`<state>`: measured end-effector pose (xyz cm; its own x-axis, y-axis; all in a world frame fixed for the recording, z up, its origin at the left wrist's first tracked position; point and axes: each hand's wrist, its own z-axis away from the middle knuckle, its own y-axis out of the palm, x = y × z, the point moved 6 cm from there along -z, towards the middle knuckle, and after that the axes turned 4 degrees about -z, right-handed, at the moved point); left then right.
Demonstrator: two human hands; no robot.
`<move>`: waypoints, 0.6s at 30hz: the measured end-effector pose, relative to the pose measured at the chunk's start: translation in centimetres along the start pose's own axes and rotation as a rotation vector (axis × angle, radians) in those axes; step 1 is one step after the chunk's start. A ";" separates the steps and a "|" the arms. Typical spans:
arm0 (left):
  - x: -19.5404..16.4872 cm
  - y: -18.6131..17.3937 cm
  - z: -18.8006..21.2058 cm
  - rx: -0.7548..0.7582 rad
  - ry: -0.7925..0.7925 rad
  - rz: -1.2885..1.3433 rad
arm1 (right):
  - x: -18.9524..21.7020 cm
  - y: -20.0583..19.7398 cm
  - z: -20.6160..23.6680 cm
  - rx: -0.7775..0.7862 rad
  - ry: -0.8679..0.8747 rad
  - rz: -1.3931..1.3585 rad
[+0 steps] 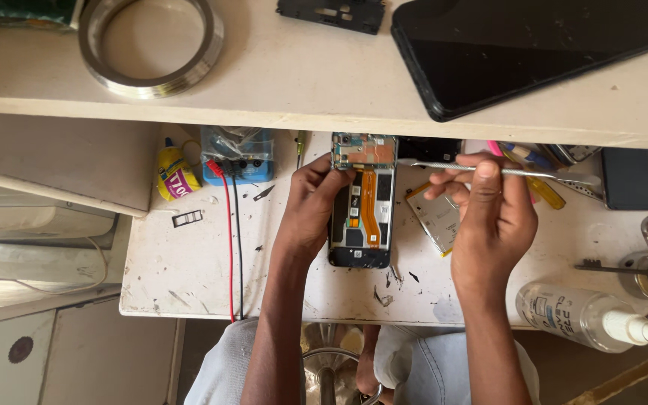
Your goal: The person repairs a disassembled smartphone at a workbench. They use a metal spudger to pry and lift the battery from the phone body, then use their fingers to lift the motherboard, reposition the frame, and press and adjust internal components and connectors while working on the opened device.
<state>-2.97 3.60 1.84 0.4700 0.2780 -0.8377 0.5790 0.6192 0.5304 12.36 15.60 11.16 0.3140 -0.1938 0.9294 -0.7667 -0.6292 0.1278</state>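
Nearest the camera are the person's knees in pale trousers, and the two forearms reach up from them onto the white, scuffed worktop (189, 262). The left hand (310, 202) lies along the left edge of an opened phone (362, 201), its grip clamped on the phone's side with the fingertips up near the top corner. The phone lies flat in the middle of the worktop, back cover off, showing an orange ribbon cable and a circuit board at its top end. The right hand (489, 217) is pinched shut around a thin metal tool (504, 171), which lies level and points left, its tip at the phone's upper right corner. Just beside that hand, under it, lies a flat battery (435, 217). A clear spray bottle (586, 316) lies at the near right. Farther left run red and black wires (232, 247) to a blue box (238, 156), with a yellow glue bottle (172, 174) beside it. On the shelf beyond sit a metal ring (151, 45) and a black phone screen (526, 49).
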 end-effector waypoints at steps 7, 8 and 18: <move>-0.2 -0.4 0.0 -0.030 0.039 0.003 | 0.3 2.2 0.9 0.038 -0.025 0.053; -0.2 -0.3 0.0 -0.033 0.033 -0.005 | 0.4 2.4 0.9 0.050 -0.038 0.054; -0.3 0.0 0.1 -0.100 -0.021 -0.161 | 0.4 3.4 1.0 0.124 -0.031 0.151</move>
<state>-2.99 3.43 2.11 0.3913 0.1544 -0.9072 0.5796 0.7244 0.3733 10.39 12.63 11.65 0.2193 -0.3144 0.9236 -0.7318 -0.6791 -0.0574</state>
